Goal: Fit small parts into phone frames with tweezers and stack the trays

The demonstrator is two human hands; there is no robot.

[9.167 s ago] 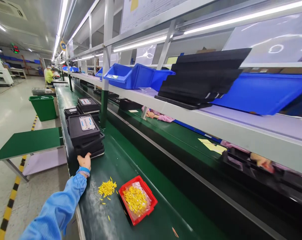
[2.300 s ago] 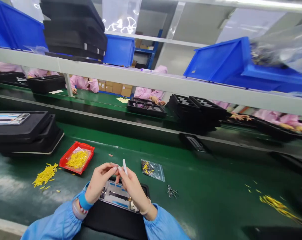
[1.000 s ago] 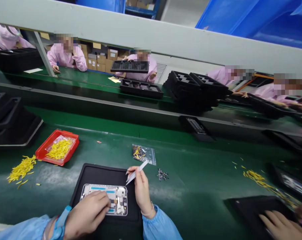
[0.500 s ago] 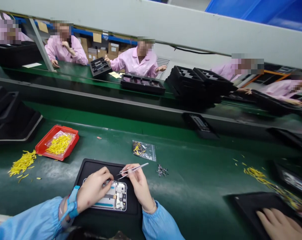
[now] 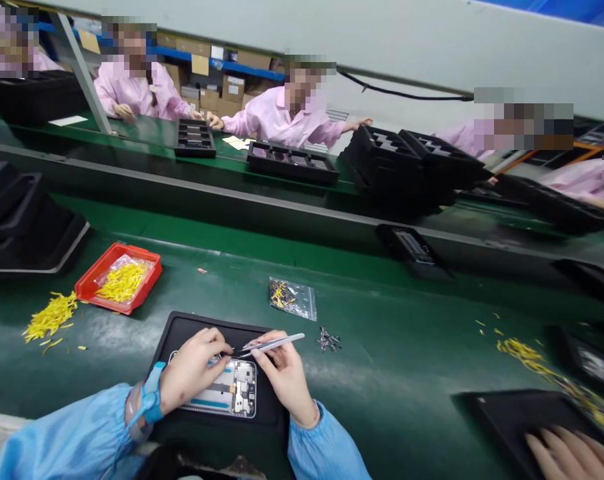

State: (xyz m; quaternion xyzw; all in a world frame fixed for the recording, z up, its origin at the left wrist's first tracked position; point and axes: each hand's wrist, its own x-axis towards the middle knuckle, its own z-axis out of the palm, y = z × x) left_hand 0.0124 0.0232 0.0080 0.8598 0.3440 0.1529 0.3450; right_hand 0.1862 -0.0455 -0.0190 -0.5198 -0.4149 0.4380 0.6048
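Note:
An opened phone (image 5: 245,390) with its circuit board and blue strips exposed lies on a black pad (image 5: 272,427). My right hand (image 5: 287,377) grips a pair of tweezers (image 5: 277,342), their tips pointing left over the phone's upper edge. My left hand (image 5: 195,367) lies across the phone's left part, thumb and forefinger pinched together close to the tweezer tips. Whatever is between those fingers is too small or hidden to make out. Right of the pad sits a little pile of small dark parts (image 5: 329,339), and behind it a clear zip bag (image 5: 302,301) with yellow and dark pieces.
A red bin (image 5: 152,277) holds yellow strips, with a loose yellow heap (image 5: 51,316) beside it. Black trays (image 5: 12,240) are stacked at left. A co-worker's hand (image 5: 572,453) rests on a black pad at lower right. Across the bench, people in pink handle black trays (image 5: 292,163).
The tweezers have tilted flatter and their tips have come closer to my left fingertips. Across the bench, a raised black tray has been lowered onto the surface. The view has shifted slightly.

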